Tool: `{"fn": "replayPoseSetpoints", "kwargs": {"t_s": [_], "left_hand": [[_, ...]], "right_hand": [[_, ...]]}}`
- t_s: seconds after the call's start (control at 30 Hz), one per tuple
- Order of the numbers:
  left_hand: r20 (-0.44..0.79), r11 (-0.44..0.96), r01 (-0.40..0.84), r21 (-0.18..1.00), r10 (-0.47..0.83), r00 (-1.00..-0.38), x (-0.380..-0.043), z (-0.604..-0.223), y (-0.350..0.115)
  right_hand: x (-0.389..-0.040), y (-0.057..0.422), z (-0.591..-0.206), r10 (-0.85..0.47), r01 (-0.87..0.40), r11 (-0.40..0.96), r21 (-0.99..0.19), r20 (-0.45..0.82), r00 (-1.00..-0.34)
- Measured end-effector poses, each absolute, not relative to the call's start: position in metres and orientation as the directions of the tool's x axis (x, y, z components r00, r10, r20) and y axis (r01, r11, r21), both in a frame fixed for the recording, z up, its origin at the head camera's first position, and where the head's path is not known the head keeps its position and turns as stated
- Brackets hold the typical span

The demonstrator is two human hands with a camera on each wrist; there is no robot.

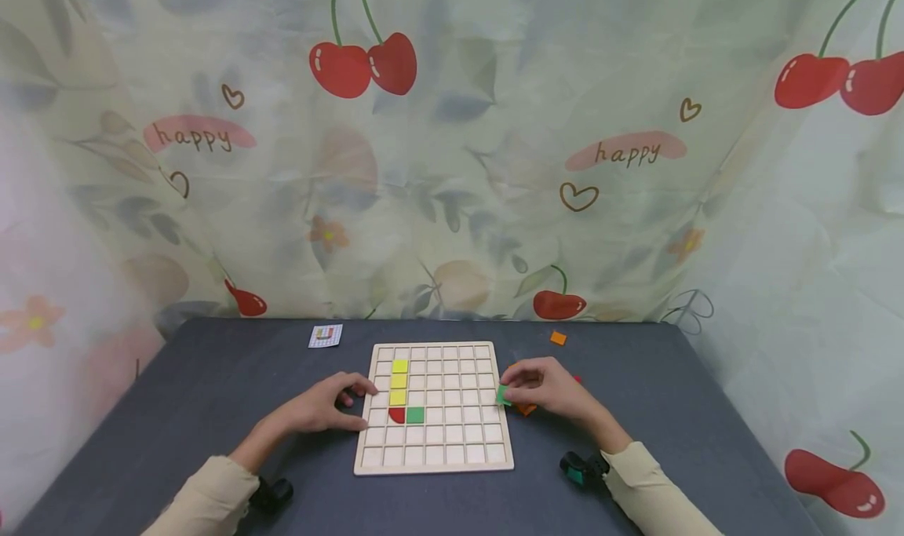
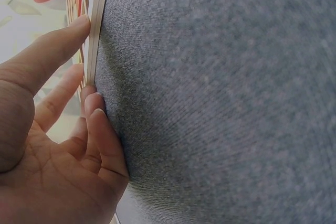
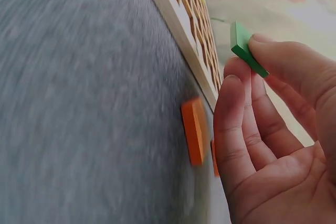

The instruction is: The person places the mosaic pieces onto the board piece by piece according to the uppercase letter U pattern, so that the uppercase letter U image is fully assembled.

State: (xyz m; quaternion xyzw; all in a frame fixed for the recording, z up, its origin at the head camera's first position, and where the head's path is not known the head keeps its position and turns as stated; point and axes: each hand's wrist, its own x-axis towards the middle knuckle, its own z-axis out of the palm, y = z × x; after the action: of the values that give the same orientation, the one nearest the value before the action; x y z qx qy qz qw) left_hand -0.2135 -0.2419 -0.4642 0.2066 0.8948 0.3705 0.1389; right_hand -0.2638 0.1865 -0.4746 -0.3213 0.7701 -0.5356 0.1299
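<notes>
My right hand (image 1: 547,387) pinches a green square tile (image 3: 243,48) between thumb and fingers, at the right edge of a wooden grid board (image 1: 452,434). At the board's left edge rests my left hand (image 1: 328,404), its thumb and fingertips on the frame and its fingers loosely extended. Three yellow square tiles (image 1: 399,381) stand in a column in the board's left part. Under them sits a red rounded tile (image 1: 397,416), with another green square tile (image 1: 415,415) immediately right of it.
Orange tiles (image 3: 194,132) lie on the dark table (image 1: 282,473) beside the board, partly hidden by my right hand. Farther back is a single orange tile (image 1: 558,338). A small printed card (image 1: 326,336) lies at the back left. A patterned curtain (image 1: 452,167) hangs behind the table.
</notes>
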Motion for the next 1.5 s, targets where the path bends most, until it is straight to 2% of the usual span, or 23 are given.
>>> {"fn": "replayPoseSetpoints", "kwargs": {"t_s": [0.27,0.7,0.97,1.2,1.5], "left_hand": [[-0.095,0.638,0.269,0.721,0.476,-0.874,-0.213,-0.464,-0.242],[-0.087,0.631,0.283,0.722,0.489,-0.868,-0.213,-0.462,-0.241],[-0.089,0.634,0.273,0.724,0.478,-0.874,-0.213,-0.463,-0.241],[-0.093,0.632,0.269,0.727,0.479,-0.873,-0.213,-0.464,-0.241],[-0.090,0.631,0.273,0.726,0.481,-0.872,-0.213,-0.463,-0.241]], "right_hand": [[-0.268,0.165,-0.476,-0.689,-0.388,0.168,-0.906,0.173,-0.703],[-0.268,0.127,-0.473,-0.725,-0.374,0.142,-0.916,0.161,-0.669],[-0.270,0.105,-0.472,-0.759,-0.420,0.144,-0.896,0.173,-0.628],[-0.270,0.092,-0.472,-0.770,-0.400,0.160,-0.902,0.139,-0.623],[-0.269,0.078,-0.473,-0.781,-0.448,0.185,-0.875,0.145,-0.607]]}}
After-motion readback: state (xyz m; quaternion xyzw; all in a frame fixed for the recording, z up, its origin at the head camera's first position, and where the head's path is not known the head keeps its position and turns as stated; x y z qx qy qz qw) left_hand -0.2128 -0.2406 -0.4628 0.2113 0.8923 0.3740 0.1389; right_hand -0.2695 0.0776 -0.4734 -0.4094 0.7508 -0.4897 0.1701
